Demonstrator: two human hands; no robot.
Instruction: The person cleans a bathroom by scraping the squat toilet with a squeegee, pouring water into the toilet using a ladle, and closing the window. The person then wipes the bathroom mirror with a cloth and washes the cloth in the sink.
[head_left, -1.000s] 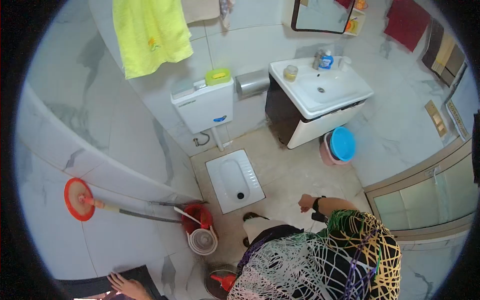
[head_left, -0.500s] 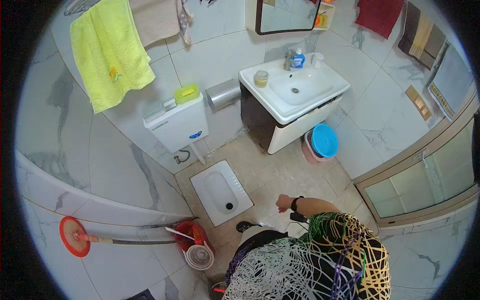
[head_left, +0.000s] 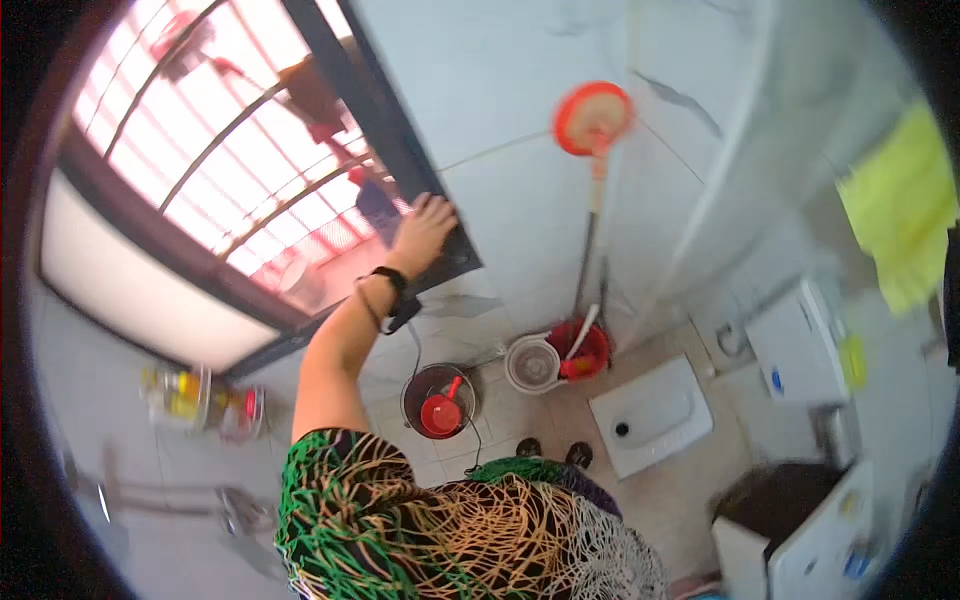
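My left hand (head_left: 424,236) lies on the dark window frame (head_left: 395,130), at its lower corner, its fingers extended and a little apart over the edge. A black band (head_left: 390,284) circles that wrist, and a small black device (head_left: 403,314) hangs beside it with a thin cable. Beyond the frame, the bright window (head_left: 235,130) shows curved bars. My right hand is outside the view.
On the floor are a dark bucket (head_left: 412,402) holding a red dipper (head_left: 441,413), a white basket (head_left: 532,364), a red bucket (head_left: 597,345) and a squat toilet (head_left: 655,415). A red-headed plunger (head_left: 593,118) leans against the wall. A cabinet (head_left: 745,560) stands lower right.
The view has swung left, from the sink and toilet to the window. My left hand, out of view half a second ago, shows again on the frame; my right hand has left the view.
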